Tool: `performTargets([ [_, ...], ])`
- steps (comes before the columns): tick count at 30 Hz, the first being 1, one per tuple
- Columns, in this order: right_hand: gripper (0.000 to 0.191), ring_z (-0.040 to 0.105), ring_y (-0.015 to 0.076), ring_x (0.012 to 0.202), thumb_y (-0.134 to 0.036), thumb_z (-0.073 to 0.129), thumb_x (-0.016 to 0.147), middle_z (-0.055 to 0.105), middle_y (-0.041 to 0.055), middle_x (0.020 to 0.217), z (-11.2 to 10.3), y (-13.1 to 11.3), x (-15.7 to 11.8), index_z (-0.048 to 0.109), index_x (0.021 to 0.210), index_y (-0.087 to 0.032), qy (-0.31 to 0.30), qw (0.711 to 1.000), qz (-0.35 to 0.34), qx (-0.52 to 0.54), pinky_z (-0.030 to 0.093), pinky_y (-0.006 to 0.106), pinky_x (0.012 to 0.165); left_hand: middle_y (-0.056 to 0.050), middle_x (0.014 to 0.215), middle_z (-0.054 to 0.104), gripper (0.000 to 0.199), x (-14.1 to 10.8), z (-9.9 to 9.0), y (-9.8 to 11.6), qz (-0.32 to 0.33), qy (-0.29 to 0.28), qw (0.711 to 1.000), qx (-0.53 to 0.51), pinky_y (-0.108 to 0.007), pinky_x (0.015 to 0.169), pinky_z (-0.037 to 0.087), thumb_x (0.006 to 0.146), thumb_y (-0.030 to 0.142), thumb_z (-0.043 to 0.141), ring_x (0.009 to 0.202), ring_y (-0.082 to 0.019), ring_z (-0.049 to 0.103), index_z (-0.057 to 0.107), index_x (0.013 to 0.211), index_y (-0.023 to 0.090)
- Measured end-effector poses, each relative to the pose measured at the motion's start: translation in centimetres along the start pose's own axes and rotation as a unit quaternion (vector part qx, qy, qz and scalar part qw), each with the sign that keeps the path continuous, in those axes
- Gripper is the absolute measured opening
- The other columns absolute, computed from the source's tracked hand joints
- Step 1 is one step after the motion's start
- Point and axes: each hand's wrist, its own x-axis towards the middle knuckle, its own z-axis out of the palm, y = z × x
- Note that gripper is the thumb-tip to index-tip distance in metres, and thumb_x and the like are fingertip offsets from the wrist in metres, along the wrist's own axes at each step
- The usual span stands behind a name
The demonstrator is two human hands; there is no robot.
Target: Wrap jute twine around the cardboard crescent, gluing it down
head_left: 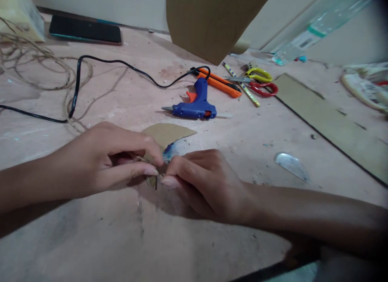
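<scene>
Fingers tight on twine

Left fingers, right fingers pinch twine; blue glue gun beyond.

Table: blue glue gun on its side, nozzle to the left, pale stick out of the rear; black cord looping off left. Beyond it, orange box knife. Scissors, one yellow and one red handle, cross a spotted pencil. Phone – dark screen up – near the wall. Right: long cardboard strip; see-through half-disc just beside; plastic bottle farther back – slanted, green band.
</scene>
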Motion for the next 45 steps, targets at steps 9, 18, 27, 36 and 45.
performTargets([
  [9,0.019,0.061,0.0148,0.064,-0.021,0.055,0.115,0.071,-0.0006,0.077,0.4,0.1,-0.1,0.063,0.098,-0.021,-0.019,0.999,-0.024,0.014,0.044,0.03,0.063,-0.001,0.1,0.07,0.014,0.1,0.4,-1.8,0.057,0.023,0.995,-0.076,-0.02,0.077,0.05,0.104,0.024,0.076,0.091,-0.015,0.068,0.082,0.092,0.027],
  [18,0.019,0.062,0.0127,0.066,-0.028,0.057,0.116,0.071,-0.0009,0.078,0.3,0.3,0.2,0.062,0.099,-0.021,-0.027,0.996,0.002,0.08,0.043,0.028,0.065,0.0,0.099,0.07,0.016,0.3,-0.1,-2.0,0.05,0.002,0.997,-0.063,-0.019,0.079,0.049,0.103,0.023,0.076,0.091,-0.014,0.068,0.082,0.089,0.027],
  [27,0.003,0.061,0.0133,0.068,-0.02,0.062,0.107,0.07,-0.0026,0.08,0.3,0.2,0.2,0.063,0.105,-0.022,-0.035,0.996,0.009,0.081,0.046,0.028,0.066,-0.002,0.101,0.074,0.017,0.3,-0.3,-2.1,0.07,-0.028,0.997,-0.026,-0.023,0.083,0.052,0.106,0.022,0.071,0.094,-0.016,0.07,0.078,0.09,0.024],
  [36,0.009,0.06,0.0125,0.067,-0.027,0.066,0.11,0.071,-0.0029,0.081,0.4,0.1,0.3,0.063,0.104,-0.021,-0.036,0.997,0.011,0.069,0.044,0.028,0.063,-0.001,0.097,0.072,0.019,0.0,0.4,-2.4,0.079,-0.016,0.996,-0.038,-0.026,0.08,0.05,0.103,0.014,0.067,0.09,-0.016,0.067,0.072,0.088,0.024],
  [45,0.007,0.052,0.0121,0.06,-0.026,0.069,0.107,0.055,-0.0085,0.066,0.3,-0.1,0.4,0.066,0.105,-0.02,-0.048,0.996,0.03,0.072,0.038,0.026,0.06,-0.002,0.1,0.074,0.018,0.2,-0.4,-2.0,0.059,-0.04,0.997,-0.023,-0.025,0.082,0.052,0.104,0.017,0.067,0.092,-0.015,0.069,0.074,0.089,0.024],
])
